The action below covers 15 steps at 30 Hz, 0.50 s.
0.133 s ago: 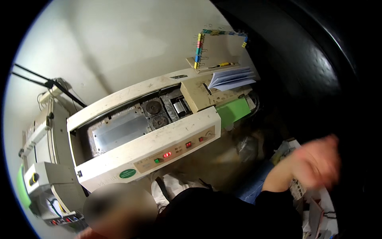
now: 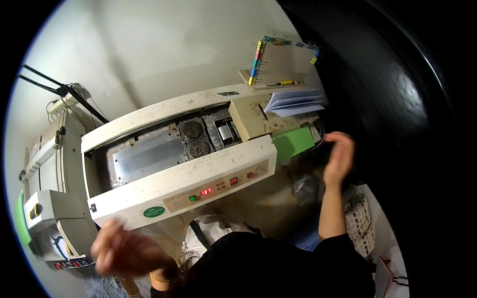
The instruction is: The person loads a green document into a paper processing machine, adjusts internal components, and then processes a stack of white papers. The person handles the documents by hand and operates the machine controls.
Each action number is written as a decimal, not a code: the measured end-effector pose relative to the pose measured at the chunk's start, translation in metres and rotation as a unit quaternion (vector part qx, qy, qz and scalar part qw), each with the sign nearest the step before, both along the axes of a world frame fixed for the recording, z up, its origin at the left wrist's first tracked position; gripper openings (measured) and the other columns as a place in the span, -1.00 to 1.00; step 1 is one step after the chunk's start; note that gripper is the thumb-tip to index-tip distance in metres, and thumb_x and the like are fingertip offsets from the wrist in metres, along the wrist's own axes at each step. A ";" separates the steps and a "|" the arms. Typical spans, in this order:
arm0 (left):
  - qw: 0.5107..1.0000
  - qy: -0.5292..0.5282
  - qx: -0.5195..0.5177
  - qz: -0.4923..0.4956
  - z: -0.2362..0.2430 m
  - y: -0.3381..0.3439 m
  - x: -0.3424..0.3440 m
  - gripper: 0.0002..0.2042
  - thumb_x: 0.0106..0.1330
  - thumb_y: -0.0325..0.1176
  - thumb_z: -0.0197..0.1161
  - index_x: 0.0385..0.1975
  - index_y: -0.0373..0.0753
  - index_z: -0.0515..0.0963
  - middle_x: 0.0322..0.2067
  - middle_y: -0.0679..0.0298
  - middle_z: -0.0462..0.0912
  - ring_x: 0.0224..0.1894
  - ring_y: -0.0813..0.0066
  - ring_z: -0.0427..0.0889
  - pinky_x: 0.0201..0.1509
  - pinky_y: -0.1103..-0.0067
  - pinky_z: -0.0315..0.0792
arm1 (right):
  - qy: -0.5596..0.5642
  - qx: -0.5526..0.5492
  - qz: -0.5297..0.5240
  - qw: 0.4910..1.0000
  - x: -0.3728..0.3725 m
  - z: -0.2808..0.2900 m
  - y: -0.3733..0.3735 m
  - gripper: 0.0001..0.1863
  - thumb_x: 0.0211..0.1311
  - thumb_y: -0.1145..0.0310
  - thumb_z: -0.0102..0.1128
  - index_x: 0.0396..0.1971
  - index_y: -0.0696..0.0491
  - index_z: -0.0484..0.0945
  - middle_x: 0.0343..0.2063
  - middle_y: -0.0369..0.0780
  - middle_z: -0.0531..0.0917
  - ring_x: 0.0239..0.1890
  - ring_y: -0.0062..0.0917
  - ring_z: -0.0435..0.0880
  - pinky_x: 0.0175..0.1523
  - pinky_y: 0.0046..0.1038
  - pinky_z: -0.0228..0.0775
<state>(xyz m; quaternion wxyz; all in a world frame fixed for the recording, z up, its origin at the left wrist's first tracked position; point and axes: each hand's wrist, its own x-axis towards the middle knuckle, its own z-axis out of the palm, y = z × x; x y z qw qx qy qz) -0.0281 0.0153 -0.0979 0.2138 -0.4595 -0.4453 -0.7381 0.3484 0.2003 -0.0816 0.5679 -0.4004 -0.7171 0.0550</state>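
My right hand (image 2: 338, 159) is raised near the right end of a cream machine (image 2: 184, 176), its fingers extended and slightly bent, holding nothing visible. Just left of those fingertips lies a green sheet or board (image 2: 293, 143), below a stack of white folded paper (image 2: 294, 102). My left hand (image 2: 126, 251) is smeared by motion low in front of the machine’s left end; whether it holds anything cannot be made out. The machine has a metal plate (image 2: 146, 156), two round dark discs and a front control panel (image 2: 221, 181) with a red lit display.
A board (image 2: 285, 64) edged with coloured clips stands against the wall, a yellow-handled tool at its base. Another grey machine (image 2: 69, 231) is at the left. A white bag (image 2: 218, 226) lies below the panel, patterned cloth (image 2: 358, 226) at the lower right, and a black surface fills the far right.
My right hand has moved left and up toward the green sheet. My left hand has risen further into view from the lower edge. The view has shifted slightly.
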 end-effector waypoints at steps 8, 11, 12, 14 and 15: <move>0.924 -0.075 -0.332 -0.177 -0.085 0.077 0.030 -0.76 0.11 -0.78 0.04 -0.24 -0.35 0.42 -0.25 0.09 0.45 -0.16 0.25 0.48 -0.03 0.44 0.40 | -0.159 -0.354 0.018 0.921 0.024 -0.138 0.082 -0.70 0.31 0.27 0.12 -0.06 0.11 0.49 -0.06 -0.17 0.56 0.05 -0.32 0.49 0.15 -0.37 0.28; 0.916 -0.031 -0.352 -0.191 -0.080 0.109 0.039 -0.73 0.04 -0.81 0.08 -0.27 -0.36 0.46 -0.29 0.04 0.52 -0.19 0.15 0.53 -0.03 0.43 0.41 | -0.201 -0.351 -0.029 0.914 0.030 -0.154 0.111 -0.63 0.29 0.24 0.15 0.03 0.08 0.46 0.02 -0.14 0.54 0.08 -0.30 0.47 0.13 -0.33 0.30; 0.914 -0.027 -0.342 -0.215 -0.075 0.119 0.042 -0.72 0.03 -0.82 0.08 -0.27 -0.35 0.46 -0.29 0.03 0.53 -0.19 0.14 0.53 -0.03 0.43 0.41 | -0.177 -0.368 -0.032 0.912 0.034 -0.159 0.120 -0.62 0.28 0.24 0.16 0.03 0.08 0.46 0.02 -0.14 0.54 0.09 -0.29 0.47 0.13 -0.32 0.30; 0.917 -0.010 -0.322 -0.234 -0.051 0.133 0.044 -0.68 0.00 -0.83 0.06 -0.25 -0.34 0.46 -0.30 0.02 0.52 -0.21 0.12 0.54 -0.04 0.43 0.40 | -0.126 -0.403 -0.037 0.906 0.047 -0.177 0.141 -0.60 0.27 0.23 0.16 0.05 0.09 0.45 0.03 -0.14 0.53 0.10 -0.28 0.47 0.13 -0.31 0.31; 0.920 -0.084 -0.291 -0.250 -0.042 0.130 0.047 -0.68 -0.01 -0.82 0.06 -0.26 -0.33 0.46 -0.31 0.03 0.52 -0.22 0.12 0.53 -0.04 0.42 0.40 | -0.098 -0.449 -0.070 0.886 0.038 -0.161 0.146 -0.59 0.25 0.23 0.19 0.05 0.10 0.45 0.03 -0.14 0.53 0.08 -0.26 0.48 0.14 -0.30 0.31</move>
